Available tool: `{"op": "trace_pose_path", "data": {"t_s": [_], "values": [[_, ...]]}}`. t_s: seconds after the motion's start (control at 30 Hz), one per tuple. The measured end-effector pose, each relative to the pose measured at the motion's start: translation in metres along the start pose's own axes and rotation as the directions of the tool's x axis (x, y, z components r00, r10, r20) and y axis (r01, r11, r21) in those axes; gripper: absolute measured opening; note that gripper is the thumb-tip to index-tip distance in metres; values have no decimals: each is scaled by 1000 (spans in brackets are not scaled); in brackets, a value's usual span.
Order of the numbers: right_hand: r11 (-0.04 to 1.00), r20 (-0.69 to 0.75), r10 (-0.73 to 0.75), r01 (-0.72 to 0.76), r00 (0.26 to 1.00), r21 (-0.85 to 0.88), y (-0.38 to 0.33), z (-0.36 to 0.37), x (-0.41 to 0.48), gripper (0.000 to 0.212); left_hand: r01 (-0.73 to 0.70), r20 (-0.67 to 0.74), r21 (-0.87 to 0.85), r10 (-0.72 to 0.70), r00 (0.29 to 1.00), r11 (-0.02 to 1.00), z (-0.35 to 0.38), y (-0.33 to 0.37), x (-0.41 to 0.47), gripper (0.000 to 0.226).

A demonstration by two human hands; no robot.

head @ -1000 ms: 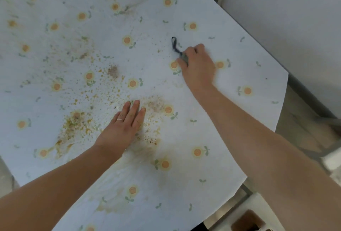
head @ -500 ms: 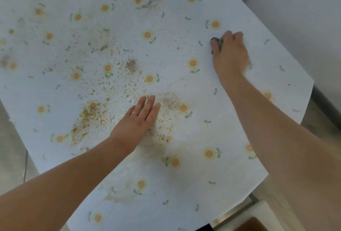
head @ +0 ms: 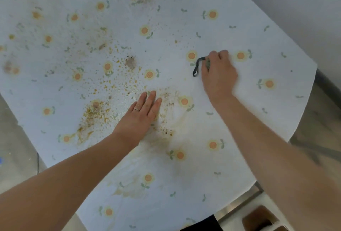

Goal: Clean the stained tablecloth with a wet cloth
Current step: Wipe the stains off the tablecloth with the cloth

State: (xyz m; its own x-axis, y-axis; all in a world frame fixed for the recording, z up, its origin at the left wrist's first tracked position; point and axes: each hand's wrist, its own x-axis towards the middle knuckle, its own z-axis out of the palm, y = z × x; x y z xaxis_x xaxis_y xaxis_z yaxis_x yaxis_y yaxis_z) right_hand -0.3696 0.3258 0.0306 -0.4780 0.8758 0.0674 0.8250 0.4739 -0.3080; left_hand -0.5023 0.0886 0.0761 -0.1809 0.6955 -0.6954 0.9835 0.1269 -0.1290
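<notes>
A white tablecloth printed with small orange flowers covers the table. Yellow-brown crumbs and smears spread over its middle and left. My left hand lies flat on the cloth, fingers straight, pressing on a brown stain. My right hand is curled round a small dark grey cloth and holds it down on the tablecloth at the right. A dark loop of the cloth sticks out to the left of the fingers. Most of the cloth is hidden under my hand.
A white wall runs along the right, close to the table's far corner. The tablecloth's edge hangs over the table at the right and left. A white box with a brown inside stands on the floor at the bottom right.
My right hand with the cloth has slid back toward me and to the left across the tablecloth. My left hand stays pressed on the same stain. The view has shifted.
</notes>
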Motion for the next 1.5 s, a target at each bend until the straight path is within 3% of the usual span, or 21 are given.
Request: {"op": "trace_pose_path", "data": {"t_s": [0.03,0.1,0.2,0.27,0.33,0.43,0.53,0.63,0.73,0.8,0.83,0.9,0.93,1.0,1.07,1.13,1.27,1.4,1.43,1.5], "values": [[1000,19,5,-6,1000,25,-16,3,-14,20,-1,8,11,1,1000,1000,-1,0,0,152],[979,107,-164,149,981,138,-49,9,-72,14,-4,16,25,4,1000,1000,-3,0,-1,155],[874,276,-475,412,836,257,-60,2,-156,18,-17,12,-4,17,1000,1000,-4,-1,-1,155],[816,314,-575,501,755,290,-37,-3,-162,15,-28,6,-22,28,1000,999,-5,-2,-2,154],[860,244,-507,467,827,206,-12,-4,-131,9,-33,-1,-37,33,999,999,-5,-2,-1,153],[984,60,-179,178,982,31,0,-4,-58,17,-26,-14,-48,26,1000,998,-3,-3,0,154],[999,48,21,-24,999,47,-27,1,-44,19,-34,0,-47,34,999,998,-3,-3,-1,157],[985,129,-120,101,984,141,-66,12,-120,17,-54,-32,-23,53,998,998,0,-6,0,159],[914,274,-361,280,891,293,-79,5,-216,11,-75,-81,-51,71,994,996,5,-10,1,151],[888,293,-443,369,847,275,-64,0,-231,12,-86,-99,-45,81,992,995,6,-10,2,152],[905,276,-417,365,866,221,-53,-3,-221,15,-92,-103,-34,88,991,995,6,-10,2,155],[977,158,-211,204,965,63,-30,-6,-180,19,-98,-103,-34,94,990,995,7,-10,4,157],[999,80,-42,43,996,-6,-22,-9,-156,21,-106,-105,-40,102,989,994,8,-11,4,156],[966,-40,248,-250,968,-64,-13,-14,-114,26,-108,-121,-48,101,987,993,10,-12,4,153],[913,-106,402,-407,909,-24,-28,-8,-102,30,-117,-129,-42,110,985,992,12,-12,3,152],[924,-115,381,-382,917,22,-65,6,-119,33,-125,-150,-33,119,982,992,12,-12,5,153],[986,32,89,-93,996,135,-135,23,-213,28,-205,-177,-63,191,965,977,13,-24,8,149],[993,206,-75,55,976,101,-113,-8,-282,26,-318,-176,-68,302,937,946,11,-44,8,159],[998,219,-41,29,975,59,-99,-15,-283,27,-333,-175,-50,320,931,942,11,-49,8,158],[985,140,170,-171,976,-4,-65,-22,-260,26,-346,-181,-13,338,924,938,10,-53,7,155]]}}
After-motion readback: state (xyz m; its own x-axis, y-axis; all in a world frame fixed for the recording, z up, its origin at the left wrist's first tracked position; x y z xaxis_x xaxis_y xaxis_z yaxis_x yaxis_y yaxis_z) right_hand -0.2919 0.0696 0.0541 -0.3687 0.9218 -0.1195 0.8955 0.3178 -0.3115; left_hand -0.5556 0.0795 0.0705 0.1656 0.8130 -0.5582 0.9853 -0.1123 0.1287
